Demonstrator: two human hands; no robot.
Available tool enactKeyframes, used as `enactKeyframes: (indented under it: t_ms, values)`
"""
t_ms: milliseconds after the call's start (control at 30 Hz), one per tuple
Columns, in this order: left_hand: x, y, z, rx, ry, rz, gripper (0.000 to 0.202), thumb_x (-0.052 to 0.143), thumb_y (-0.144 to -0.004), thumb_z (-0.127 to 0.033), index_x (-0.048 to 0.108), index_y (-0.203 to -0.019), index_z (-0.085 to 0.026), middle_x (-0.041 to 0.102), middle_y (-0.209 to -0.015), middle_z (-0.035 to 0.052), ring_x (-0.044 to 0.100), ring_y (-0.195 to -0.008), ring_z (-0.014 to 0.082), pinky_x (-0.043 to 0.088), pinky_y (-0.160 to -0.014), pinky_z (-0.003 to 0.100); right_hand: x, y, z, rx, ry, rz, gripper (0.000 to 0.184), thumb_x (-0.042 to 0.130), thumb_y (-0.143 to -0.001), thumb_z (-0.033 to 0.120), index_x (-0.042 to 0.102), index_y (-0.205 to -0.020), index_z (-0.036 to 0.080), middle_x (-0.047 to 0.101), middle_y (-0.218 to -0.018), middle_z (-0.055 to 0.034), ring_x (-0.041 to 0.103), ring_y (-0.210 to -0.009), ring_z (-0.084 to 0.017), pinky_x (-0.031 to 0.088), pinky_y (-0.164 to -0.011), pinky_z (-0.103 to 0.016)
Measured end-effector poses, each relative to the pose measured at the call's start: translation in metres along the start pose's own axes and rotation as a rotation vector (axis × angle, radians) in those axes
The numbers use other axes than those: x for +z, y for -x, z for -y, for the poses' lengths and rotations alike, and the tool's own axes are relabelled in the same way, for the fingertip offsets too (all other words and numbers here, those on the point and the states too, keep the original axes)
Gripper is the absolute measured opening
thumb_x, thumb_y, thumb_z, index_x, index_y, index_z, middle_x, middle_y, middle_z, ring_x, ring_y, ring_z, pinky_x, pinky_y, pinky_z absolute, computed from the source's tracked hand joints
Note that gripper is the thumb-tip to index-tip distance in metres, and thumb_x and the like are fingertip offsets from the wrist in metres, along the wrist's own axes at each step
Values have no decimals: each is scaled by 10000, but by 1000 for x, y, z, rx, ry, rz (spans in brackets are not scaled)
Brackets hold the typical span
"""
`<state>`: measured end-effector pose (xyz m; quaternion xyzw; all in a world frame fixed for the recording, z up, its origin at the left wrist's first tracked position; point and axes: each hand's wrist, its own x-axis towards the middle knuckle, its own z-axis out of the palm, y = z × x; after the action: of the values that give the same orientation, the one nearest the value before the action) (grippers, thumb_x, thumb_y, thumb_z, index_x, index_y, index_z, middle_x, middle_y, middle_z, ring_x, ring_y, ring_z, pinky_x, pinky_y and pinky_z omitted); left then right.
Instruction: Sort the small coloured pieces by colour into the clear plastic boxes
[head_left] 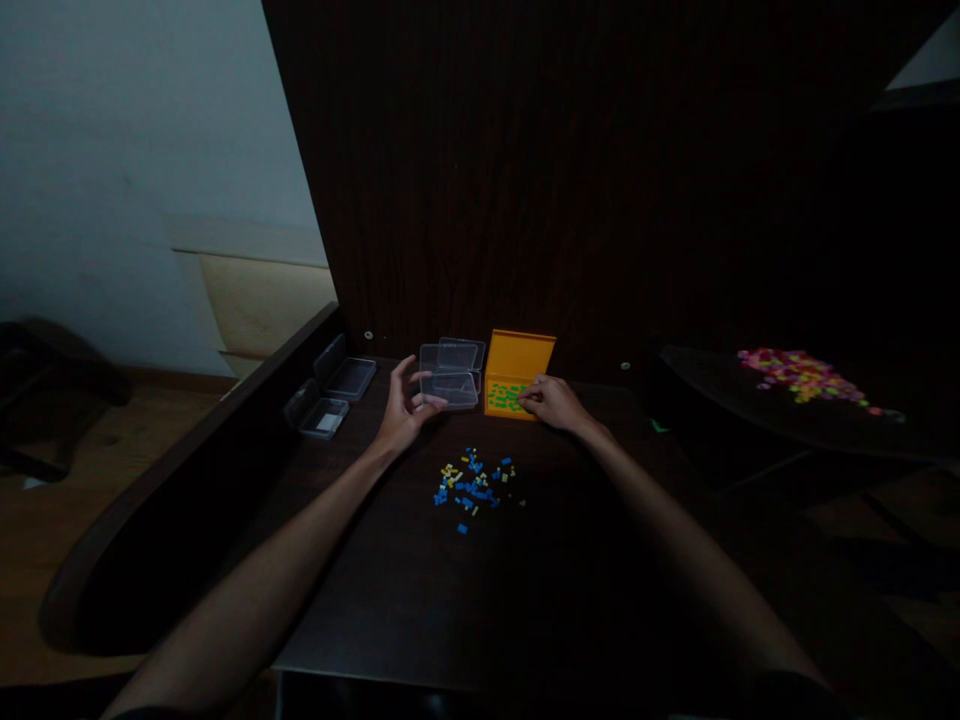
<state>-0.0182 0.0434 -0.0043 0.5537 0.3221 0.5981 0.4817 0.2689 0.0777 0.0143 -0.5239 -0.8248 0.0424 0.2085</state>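
My left hand (pixel 406 410) grips a clear plastic box (pixel 450 392) by its left side, thumb along the near edge and fingers behind. Its transparent panels overlap, so I cannot tell whether a second clear piece stands behind it. To the right stands an open orange box (pixel 520 352), lid upright, with many small green pieces (pixel 504 397) inside. At this box's right side my right hand (pixel 556 402) has its fingertips pinched together over the green pieces; what is between them is hidden. Nearer me lies a loose pile of small blue and yellow building bricks (pixel 474 488).
Two open clear cases (pixel 352 378) (pixel 325 418) sit at the table's left, beside a raised dark side panel (pixel 187 480). A tall dark wooden board (pixel 480 180) closes off the back. Colourful small pieces (pixel 806 380) lie on a separate dark surface at right.
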Motion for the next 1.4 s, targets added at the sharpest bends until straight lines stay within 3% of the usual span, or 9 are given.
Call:
enactKeyframes:
  t_ms: [267,433,567,733,967,1133,1400]
  values:
    - [1,1,-2,2,2,-12,829,721,-641,-184,258,-1316,-315,450,-1260,94,671,-735,117,560,-799,389,-21,21,12,-17,-158,-74,245,521,-848,243,736,-912,144,572,-724,-39,522,-626,-142,391,-586,-255]
    - [1,1,-3,13,-11,9,820,732,-645,-195,262,-1308,-301,434,-1273,101,668,-740,110,560,-807,380,-21,34,25,-9,11,25,256,492,-864,208,720,-976,184,597,-836,-54,551,-742,-159,393,-646,-254]
    - [0,1,-3,22,-9,1,813,738,-640,-190,274,-1299,-304,452,-1257,92,666,-730,109,565,-794,381,-20,26,29,92,139,143,326,427,-883,201,696,-1066,208,595,-972,-65,559,-853,-172,390,-688,-248]
    - [1,2,-4,8,-4,-12,797,727,-650,-180,288,-1302,-312,459,-1244,86,676,-740,124,569,-785,391,-20,16,33,138,212,210,356,380,-903,241,694,-1072,226,584,-992,-67,558,-862,-174,380,-682,-246]
    - [0,1,-1,3,8,1,808,723,-651,-173,274,-1308,-313,452,-1254,85,672,-743,113,574,-762,347,-19,15,34,128,277,218,366,367,-905,249,685,-1083,223,581,-1005,-75,565,-859,-183,382,-680,-254]
    - [-1,0,1,22,-18,17,811,709,-661,-165,263,-1322,-312,432,-1261,92,674,-742,116,569,-783,370,-17,18,35,108,309,214,359,376,-896,243,696,-1057,219,582,-993,-80,571,-833,-186,378,-644,-256]
    - [-1,-1,0,12,6,3,794,730,-642,-183,290,-1294,-296,472,-1225,76,669,-740,117,573,-776,371,-24,21,29,88,229,111,321,420,-872,223,701,-1028,205,585,-933,-64,553,-795,-170,388,-639,-250]
